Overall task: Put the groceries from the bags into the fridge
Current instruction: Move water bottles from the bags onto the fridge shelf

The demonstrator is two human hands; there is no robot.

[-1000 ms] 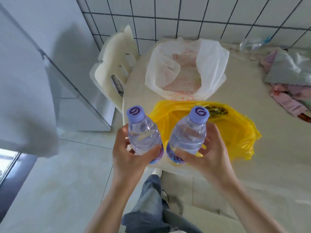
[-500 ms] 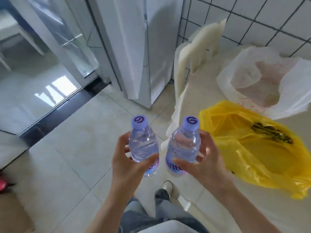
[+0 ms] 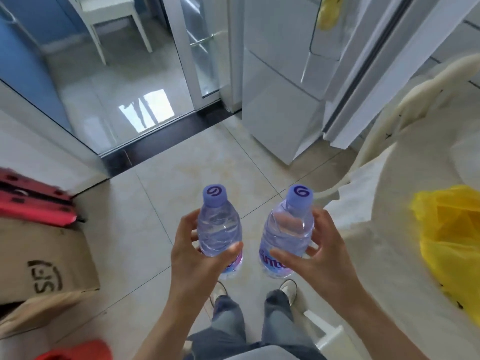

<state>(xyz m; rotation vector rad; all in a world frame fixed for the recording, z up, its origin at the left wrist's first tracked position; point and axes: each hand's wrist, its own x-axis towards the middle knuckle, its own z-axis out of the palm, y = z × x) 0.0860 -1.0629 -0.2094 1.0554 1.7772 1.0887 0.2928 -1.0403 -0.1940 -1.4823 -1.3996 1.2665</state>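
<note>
Above the tiled floor, short of the fridge [image 3: 280, 81]: two water bottles, one [image 3: 219, 229] in the left hand [image 3: 200, 258], one [image 3: 287, 235] in the right hand [image 3: 314, 258], fingers [image 3: 315, 224] clamped mid-body; probably full, moderately heavy, thin-walled, slippery; one yellow bag [image 3: 452, 245] on tabletop [image 3: 389, 255].

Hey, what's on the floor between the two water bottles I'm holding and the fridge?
Nothing: in the head view, only bare floor tile lies between the bottles and the fridge.
</note>
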